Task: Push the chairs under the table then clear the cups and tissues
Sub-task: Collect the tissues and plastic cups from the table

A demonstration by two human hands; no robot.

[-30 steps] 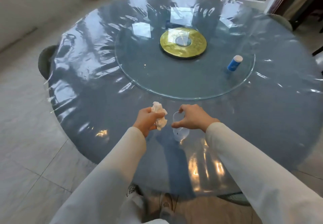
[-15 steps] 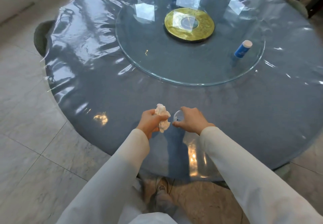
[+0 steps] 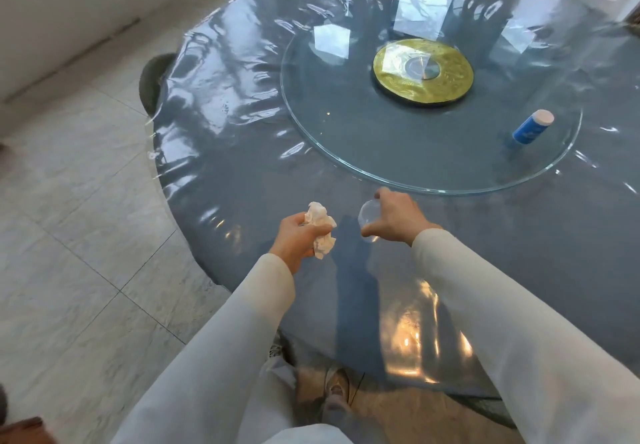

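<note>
My left hand [image 3: 298,237] is closed around a crumpled white tissue [image 3: 322,229] above the near part of the round grey table [image 3: 242,173]. Just to its right, my right hand [image 3: 391,216] grips a clear plastic cup [image 3: 367,216], tipped so its mouth faces left, lifted off the table. One dark chair [image 3: 152,81] shows at the table's left edge, tucked under it. Another chair [image 3: 485,405] sits under the near right edge, mostly hidden.
A glass turntable [image 3: 311,125] with a gold centre disc [image 3: 422,73] covers the table's middle. A blue container with a white cap [image 3: 531,128] stands on the turntable at the right. A shiny plastic sheet covers the tabletop. Tiled floor lies to the left, with a wall beyond.
The view has swung left and I have stepped back a little. My right hand has tipped the cup further on its side. The tissue stays in my left hand.
</note>
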